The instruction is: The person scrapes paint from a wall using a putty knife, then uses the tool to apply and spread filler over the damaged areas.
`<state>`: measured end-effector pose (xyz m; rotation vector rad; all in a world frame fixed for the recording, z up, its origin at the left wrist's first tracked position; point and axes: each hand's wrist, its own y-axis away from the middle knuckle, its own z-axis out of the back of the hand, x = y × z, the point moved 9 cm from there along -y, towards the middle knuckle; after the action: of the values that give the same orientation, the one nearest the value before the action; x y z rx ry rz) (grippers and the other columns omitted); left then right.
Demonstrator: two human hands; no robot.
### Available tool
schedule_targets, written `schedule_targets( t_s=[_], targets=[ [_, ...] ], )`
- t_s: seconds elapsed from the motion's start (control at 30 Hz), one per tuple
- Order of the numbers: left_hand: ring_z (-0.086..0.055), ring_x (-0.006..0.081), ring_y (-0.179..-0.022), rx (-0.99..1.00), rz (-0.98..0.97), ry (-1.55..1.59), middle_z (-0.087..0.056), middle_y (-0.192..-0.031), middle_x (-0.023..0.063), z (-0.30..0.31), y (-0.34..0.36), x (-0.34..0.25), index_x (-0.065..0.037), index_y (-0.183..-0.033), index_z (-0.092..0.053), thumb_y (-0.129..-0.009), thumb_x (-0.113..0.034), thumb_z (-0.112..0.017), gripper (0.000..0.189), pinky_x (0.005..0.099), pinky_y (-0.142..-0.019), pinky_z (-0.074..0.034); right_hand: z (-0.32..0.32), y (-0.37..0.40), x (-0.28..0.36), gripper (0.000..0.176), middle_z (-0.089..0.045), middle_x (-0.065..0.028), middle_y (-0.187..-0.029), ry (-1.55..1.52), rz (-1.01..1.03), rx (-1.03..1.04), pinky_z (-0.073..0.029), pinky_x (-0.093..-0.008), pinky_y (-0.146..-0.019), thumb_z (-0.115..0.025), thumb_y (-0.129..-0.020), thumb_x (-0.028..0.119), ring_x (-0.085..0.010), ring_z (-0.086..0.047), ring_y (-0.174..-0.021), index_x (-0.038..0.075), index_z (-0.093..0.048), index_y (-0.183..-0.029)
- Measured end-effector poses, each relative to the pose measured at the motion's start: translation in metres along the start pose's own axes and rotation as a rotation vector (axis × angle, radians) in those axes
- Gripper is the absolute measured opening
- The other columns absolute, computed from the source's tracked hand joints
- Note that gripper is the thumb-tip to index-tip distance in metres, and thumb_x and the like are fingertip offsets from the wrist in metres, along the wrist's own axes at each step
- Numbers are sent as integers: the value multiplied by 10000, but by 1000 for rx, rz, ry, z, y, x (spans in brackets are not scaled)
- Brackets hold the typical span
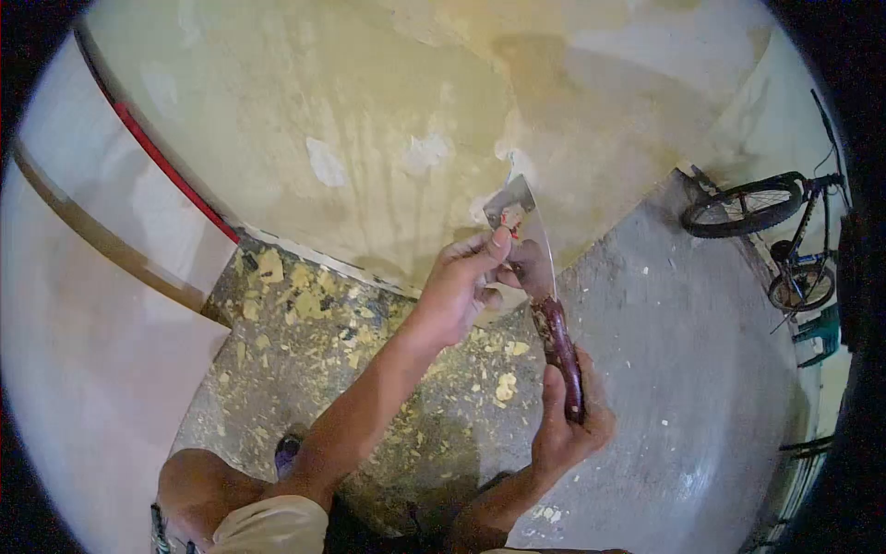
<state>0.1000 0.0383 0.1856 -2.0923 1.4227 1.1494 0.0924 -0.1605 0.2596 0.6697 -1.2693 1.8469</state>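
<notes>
A scraper with a wide metal blade (532, 263) and a dark red handle (561, 362) points up in front of the wall (369, 120). My right hand (568, 420) is wrapped round the handle's lower end. My left hand (466, 282) is at the blade, thumb and fingers closed at its left edge. Beside the left thumb tip, a small pale flake (512, 218) with a bit of red lies against the blade. Pale patches and peeled areas mark the yellowish wall behind.
Yellow paint flakes (505, 386) litter the grey floor (683, 388) below the wall. A bicycle (801, 217) stands at the right, with a green chair (818, 337) near it. Pale panels (101, 369) are at the left; a dark shoe (288, 451) shows below.
</notes>
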Motion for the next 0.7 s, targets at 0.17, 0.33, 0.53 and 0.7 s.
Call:
schedule_targets(
  t_s=[0.17,0.33,0.53,0.7],
  targets=[
    [-513,93,-692,-61,21,13,-613,-890,-10,-3,5,-6,-110,-1028,-569,-843,-380,-572,327,240,-574,-328,2,-11,4,284,-664,-122,-779,3,-8,-15,-461,-225,-561,-703,-718,98,-109,-594,-611,32,-650,-989],
    [-539,64,-635,-98,-9,35,-603,-844,-15,-4,5,-7,-98,-973,-592,-836,-384,-589,316,183,-487,-332,1,-3,-3,283,-656,-94,-738,-69,-56,-7,-442,-212,-547,-706,-720,91,-74,-547,-592,19,-651,-988],
    [-497,82,-694,-76,33,2,-583,-862,-25,-7,9,-5,-114,-1003,-575,-835,-354,-592,294,214,-561,-341,4,-8,-11,294,-660,-103,-749,-65,-37,1,-444,-216,-555,-713,-709,88,-83,-555,-597,38,-657,-993],
    [-517,97,-706,-2,22,72,-582,-912,-11,-13,8,-6,-106,-1022,-567,-837,-320,-593,284,199,-503,-339,10,-12,0,310,-666,-126,-791,-51,-52,-17,-469,-234,-589,-711,-699,78,-115,-608,-641,35,-655,-1001]
  ],
)
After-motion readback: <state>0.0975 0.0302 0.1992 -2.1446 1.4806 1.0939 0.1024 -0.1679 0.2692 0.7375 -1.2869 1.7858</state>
